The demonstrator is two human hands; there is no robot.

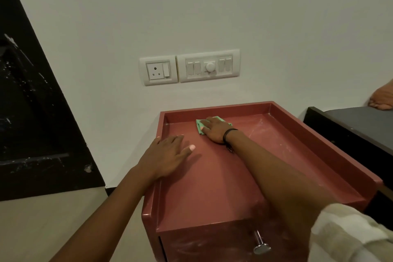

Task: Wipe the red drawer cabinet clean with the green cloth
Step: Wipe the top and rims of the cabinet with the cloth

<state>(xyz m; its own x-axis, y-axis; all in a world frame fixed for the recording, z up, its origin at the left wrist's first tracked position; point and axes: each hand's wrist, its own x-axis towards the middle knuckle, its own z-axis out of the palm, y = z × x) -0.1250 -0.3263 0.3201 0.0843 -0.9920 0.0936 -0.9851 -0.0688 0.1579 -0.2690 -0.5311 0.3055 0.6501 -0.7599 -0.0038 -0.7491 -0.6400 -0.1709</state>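
The red drawer cabinet (308, 134) stands against the white wall, its top a shallow tray with raised rims on three sides. My right hand (214, 130) presses the green cloth (200, 126) flat on the top near the back left corner; only the cloth's edges show around my fingers. My left hand (168, 155) rests flat, fingers spread, over the left rim and on the top. Pale dusty streaks mark the right part of the top. A chrome knob (260, 243) sticks out of the drawer front below.
A white socket and switch panel (189, 68) sits on the wall above the cabinet. A black panel (32, 112) stands at the left. At the right is a dark bed frame (348, 132) with another person's foot (382, 98) on it.
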